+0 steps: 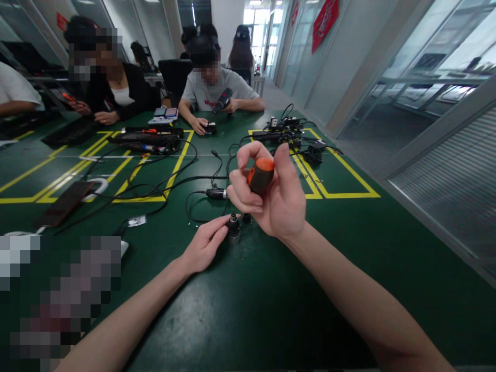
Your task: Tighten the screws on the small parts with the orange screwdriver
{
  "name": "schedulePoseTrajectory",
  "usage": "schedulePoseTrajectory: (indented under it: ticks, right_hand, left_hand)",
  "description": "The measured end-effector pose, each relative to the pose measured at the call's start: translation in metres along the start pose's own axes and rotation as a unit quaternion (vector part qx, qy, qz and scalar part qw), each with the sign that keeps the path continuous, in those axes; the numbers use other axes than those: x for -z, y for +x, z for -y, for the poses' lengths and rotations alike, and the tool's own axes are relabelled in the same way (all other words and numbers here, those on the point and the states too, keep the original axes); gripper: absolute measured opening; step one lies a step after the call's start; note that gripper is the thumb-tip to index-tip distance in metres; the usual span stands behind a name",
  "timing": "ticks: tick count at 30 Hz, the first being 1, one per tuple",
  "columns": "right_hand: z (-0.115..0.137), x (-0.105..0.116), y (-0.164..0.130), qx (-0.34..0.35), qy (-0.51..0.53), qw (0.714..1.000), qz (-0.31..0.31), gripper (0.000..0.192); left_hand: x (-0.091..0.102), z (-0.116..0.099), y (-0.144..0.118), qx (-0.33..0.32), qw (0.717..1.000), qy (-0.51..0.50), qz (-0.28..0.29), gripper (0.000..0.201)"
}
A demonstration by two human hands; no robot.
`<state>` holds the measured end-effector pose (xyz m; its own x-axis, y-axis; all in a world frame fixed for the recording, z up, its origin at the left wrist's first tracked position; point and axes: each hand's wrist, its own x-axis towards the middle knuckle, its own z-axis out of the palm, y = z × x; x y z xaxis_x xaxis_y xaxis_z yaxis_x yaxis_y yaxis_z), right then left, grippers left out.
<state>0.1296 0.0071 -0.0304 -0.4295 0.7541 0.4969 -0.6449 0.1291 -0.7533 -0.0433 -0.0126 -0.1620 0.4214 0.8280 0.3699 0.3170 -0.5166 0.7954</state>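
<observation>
In my raised right hand [279, 201] is a screwdriver [260, 178], its stubby orange-and-dark-grey handle turned end-on to me. The fingers curl round it, and its shaft is hidden. Low over the green table, my left hand [207, 240] pinches a dark, stepped round part [233, 226] that stands upright with a small metal tip on top; it resembles a drill chuck. Close to its right sits a smaller black piece [246, 218], partly behind my right hand. Just beyond lies a black cylindrical device [216, 194] on a cable.
Tangled black cables and adapters [287, 132] lie at the back right. A black tool tray [145, 139] and a phone [67, 201] are on the left. Across the green table [310, 310], a person [220, 85] holds a power drill [223, 101]; another person [116, 90] sits further left.
</observation>
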Motion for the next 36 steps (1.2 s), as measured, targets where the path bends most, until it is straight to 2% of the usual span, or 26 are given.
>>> schedulePoseTrajectory:
  ticks: [6,12,17,19,24,31,36]
  right_hand:
    - [-0.0033,0.0016,-0.0018,0.017,-0.008,1.000,0.012,0.037]
    - [-0.0045,0.0005,0.0015,0.031,-0.034,0.999,-0.007,0.048]
    - [-0.0027,0.0002,0.0031,-0.005,-0.049,0.999,0.002,0.057]
    - [-0.0025,0.0001,0.0023,-0.001,-0.048,0.999,0.004,0.055]
    - [-0.0053,0.0007,0.0012,0.029,-0.037,0.999,-0.012,0.037]
    - [-0.0086,0.0020,0.0039,0.003,-0.042,0.999,-0.001,0.051]
    - [-0.0066,0.0007,0.0022,0.006,-0.023,1.000,-0.020,0.042]
  left_hand:
    - [0.0015,-0.0017,0.0012,0.016,1.000,0.000,-0.005,0.045]
    - [0.0040,0.0006,-0.0002,0.007,1.000,0.003,0.008,0.049]
    - [0.0045,-0.0013,0.0000,-0.001,1.000,0.003,0.021,0.050]
    - [0.0046,-0.0030,0.0011,0.000,1.000,0.003,0.019,0.050]
    - [0.0046,-0.0031,0.0025,0.006,1.000,-0.005,0.016,0.051]
    - [0.0039,-0.0020,0.0027,0.012,1.000,-0.005,0.015,0.050]
    - [0.0026,-0.0015,0.0023,0.011,1.000,-0.007,0.019,0.049]
